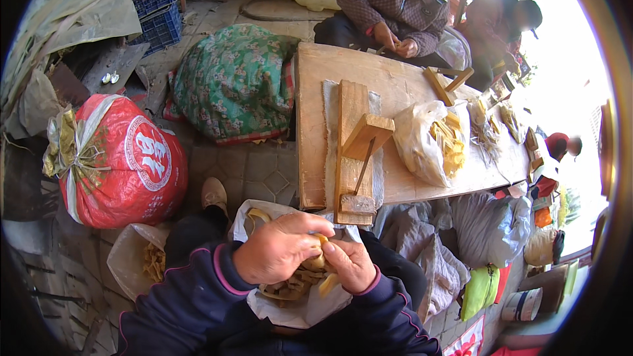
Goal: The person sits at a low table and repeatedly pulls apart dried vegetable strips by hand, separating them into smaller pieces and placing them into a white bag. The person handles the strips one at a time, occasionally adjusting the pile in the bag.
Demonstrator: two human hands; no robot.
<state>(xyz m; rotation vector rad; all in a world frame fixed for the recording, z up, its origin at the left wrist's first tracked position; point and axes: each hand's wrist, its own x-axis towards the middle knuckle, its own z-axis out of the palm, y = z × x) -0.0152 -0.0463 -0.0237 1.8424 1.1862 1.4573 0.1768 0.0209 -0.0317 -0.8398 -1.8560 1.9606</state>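
My left hand [279,247] and my right hand [348,262] meet over my lap, both gripping a small yellowish piece of plant-like material [319,257], mostly covered by the fingers. A loose yellow end of it hangs below my right fingers. Beneath them an open white bag [326,306] holds brownish flat scraps [289,287]. Just beyond my hands a wooden stand with an upright block and a thin metal rod [353,173] rests on a cloth at the table's near end.
The wooden table [316,109] carries a plastic bag of yellow strips [447,143] and a second wooden stand [442,84]. A red sack [123,163] and a green patterned bundle [235,81] lie left. Two people sit across, one handling a small piece; another is farther right.
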